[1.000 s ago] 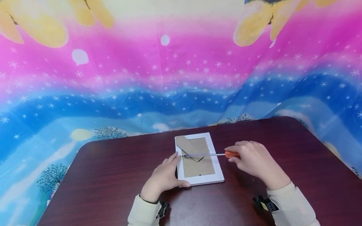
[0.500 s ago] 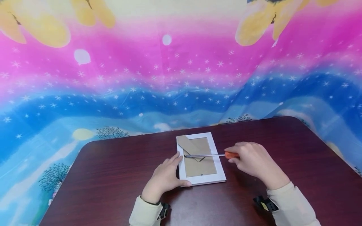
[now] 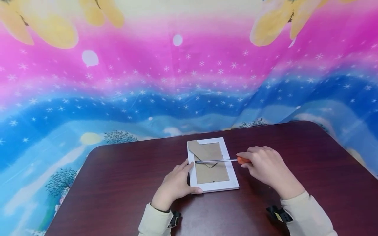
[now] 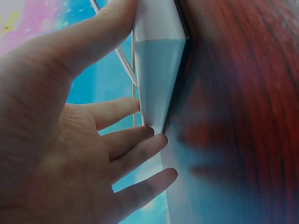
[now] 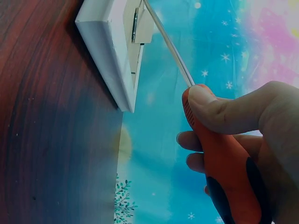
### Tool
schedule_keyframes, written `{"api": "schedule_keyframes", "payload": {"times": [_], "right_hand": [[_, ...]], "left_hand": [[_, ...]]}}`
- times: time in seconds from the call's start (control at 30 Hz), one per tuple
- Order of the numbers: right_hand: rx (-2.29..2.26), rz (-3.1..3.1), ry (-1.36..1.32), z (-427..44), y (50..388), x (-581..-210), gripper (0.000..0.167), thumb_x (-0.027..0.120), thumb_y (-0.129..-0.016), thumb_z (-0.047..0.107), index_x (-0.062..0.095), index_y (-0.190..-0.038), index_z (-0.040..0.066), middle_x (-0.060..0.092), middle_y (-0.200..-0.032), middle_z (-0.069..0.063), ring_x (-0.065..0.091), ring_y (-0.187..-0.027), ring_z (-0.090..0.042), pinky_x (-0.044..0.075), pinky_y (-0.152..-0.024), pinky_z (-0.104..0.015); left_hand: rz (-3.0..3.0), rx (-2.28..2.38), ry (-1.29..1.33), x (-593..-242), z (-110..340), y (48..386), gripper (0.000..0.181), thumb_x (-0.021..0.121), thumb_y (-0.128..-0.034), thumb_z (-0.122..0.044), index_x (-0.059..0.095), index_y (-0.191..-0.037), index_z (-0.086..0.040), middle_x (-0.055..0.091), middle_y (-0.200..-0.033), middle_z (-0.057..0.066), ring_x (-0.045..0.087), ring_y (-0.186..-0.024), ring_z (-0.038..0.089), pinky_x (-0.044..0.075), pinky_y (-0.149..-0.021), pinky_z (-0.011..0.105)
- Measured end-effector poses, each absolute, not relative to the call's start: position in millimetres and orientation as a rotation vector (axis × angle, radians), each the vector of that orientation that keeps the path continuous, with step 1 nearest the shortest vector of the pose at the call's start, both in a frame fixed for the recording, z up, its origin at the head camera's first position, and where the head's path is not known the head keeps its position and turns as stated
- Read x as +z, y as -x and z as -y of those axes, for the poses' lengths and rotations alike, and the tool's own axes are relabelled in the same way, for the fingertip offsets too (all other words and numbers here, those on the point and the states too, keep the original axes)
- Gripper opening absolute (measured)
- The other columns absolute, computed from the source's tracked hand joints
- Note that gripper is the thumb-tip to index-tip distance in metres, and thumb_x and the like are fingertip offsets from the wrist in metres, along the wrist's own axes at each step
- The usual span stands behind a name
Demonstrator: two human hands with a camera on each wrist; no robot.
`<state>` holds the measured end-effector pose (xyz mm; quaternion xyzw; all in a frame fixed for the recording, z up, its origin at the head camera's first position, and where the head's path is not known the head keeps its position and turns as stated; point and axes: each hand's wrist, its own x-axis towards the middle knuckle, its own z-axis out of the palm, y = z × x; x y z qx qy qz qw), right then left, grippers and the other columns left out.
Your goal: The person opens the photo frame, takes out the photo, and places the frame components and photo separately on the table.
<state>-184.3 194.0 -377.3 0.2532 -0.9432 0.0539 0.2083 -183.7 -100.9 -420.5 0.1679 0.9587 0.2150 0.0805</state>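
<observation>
A white picture frame (image 3: 212, 186) lies face down on the table, its tan backing board (image 3: 211, 176) and folded easel stand (image 3: 199, 152) showing. My left hand (image 3: 175, 183) rests against its left side with fairly straight fingers; the thumb (image 4: 100, 35) touches the near edge. From the right, my right hand (image 3: 267, 168) grips a screwdriver by its orange-and-black handle (image 5: 224, 158), thumb pressed near the shaft. The metal shaft (image 3: 218, 160) crosses the backing, tip at the left inner edge beside the left fingers. Whatever lies under the tip is too small to tell.
The dark reddish wooden table (image 3: 118, 183) has rounded far corners. A colourful printed cloth (image 3: 165, 82) hangs behind it. Black straps (image 3: 279, 214) sit at both wrists, over light sleeves (image 3: 308, 213).
The whole head view has shifted slightly, so everything appears a little farther right. Hands, screwdriver and frame keep nearly the same places relative to one another; the tip stays at the left inner edge.
</observation>
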Motion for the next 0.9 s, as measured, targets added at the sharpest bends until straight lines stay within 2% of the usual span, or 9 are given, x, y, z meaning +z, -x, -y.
{"api": "schedule_keyframes", "payload": {"times": [0.2,0.9], "right_hand": [[0.124,2.564,-0.733,-192.6,184.6,-377.3,0.033,0.089,-0.068,0.011,0.079,-0.099,0.012,0.066,-0.076,-0.003,0.060,-0.067,-0.021,0.052,-0.065,-0.040],[0.082,2.475,-0.765,-188.9,187.4,-375.4,0.032,0.088,-0.065,0.005,0.079,-0.095,0.010,0.066,-0.074,-0.004,0.062,-0.067,-0.024,0.051,-0.060,-0.039]], "left_hand": [[-2.867,0.653,-0.514,-420.8,101.2,182.4,0.100,0.084,-0.0706,-0.055,0.045,-0.149,-0.006,0.030,-0.158,0.018,0.036,-0.140,0.040,0.045,-0.096,0.060],[-2.882,0.666,-0.572,-423.6,101.7,184.8,0.100,0.086,-0.0699,-0.053,0.046,-0.147,-0.004,0.034,-0.156,0.018,0.037,-0.139,0.037,0.044,-0.100,0.055]]}}
